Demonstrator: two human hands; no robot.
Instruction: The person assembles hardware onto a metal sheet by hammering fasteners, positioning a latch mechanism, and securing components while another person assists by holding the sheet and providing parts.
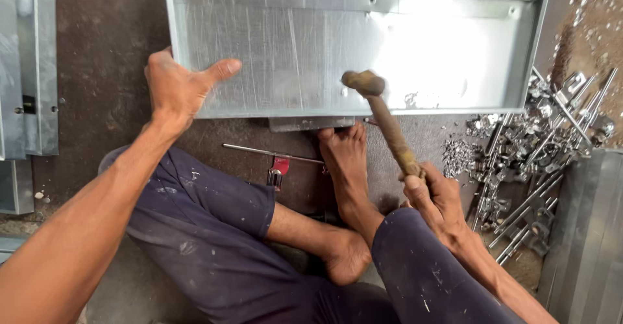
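From the head camera, a shallow rectangular tray of grey galvanised sheet metal (311, 71) lies on the dark floor. The left hand (175, 90) rests on the tray's near left corner, fingers loosened and thumb stretched across the sheet. The right hand (435, 197) is clenched round the wooden handle of a rusty-headed hammer (383, 116), whose head touches the tray near its front lip. A bare foot (344, 158) presses against that lip. Right of the tray lies a heap of shiny metal rods and brackets (538, 149).

Bare floor (110, 71) left of the metal tray (311, 64) lies open; a hardware pile (538, 155) crowds its right.
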